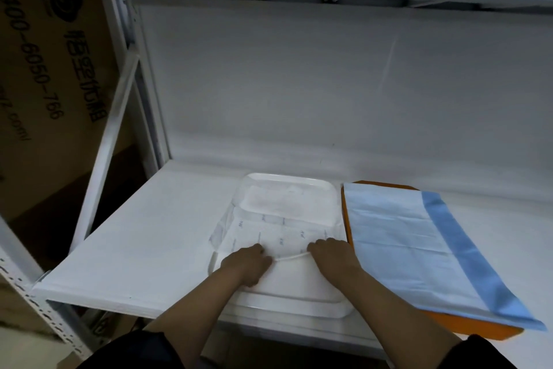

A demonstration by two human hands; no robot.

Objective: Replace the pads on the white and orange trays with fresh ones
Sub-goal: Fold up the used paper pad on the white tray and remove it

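Observation:
A white tray [302,298] sits on the white shelf in front of me, its front edge overhanging the shelf. A white pad [269,231] with faint print lies across its middle, partly folded. My left hand [248,264] and my right hand [332,258] both grip the pad's near edge, fingers curled over it. To the right lies the orange tray [347,219], almost wholly covered by a light blue pad [401,243] with a darker blue band along its right side.
The white shelf [134,249] stretches left of the trays, with a white back wall and another shelf overhead. Brown cardboard boxes [54,84] with print stand behind the white rack uprights at the left.

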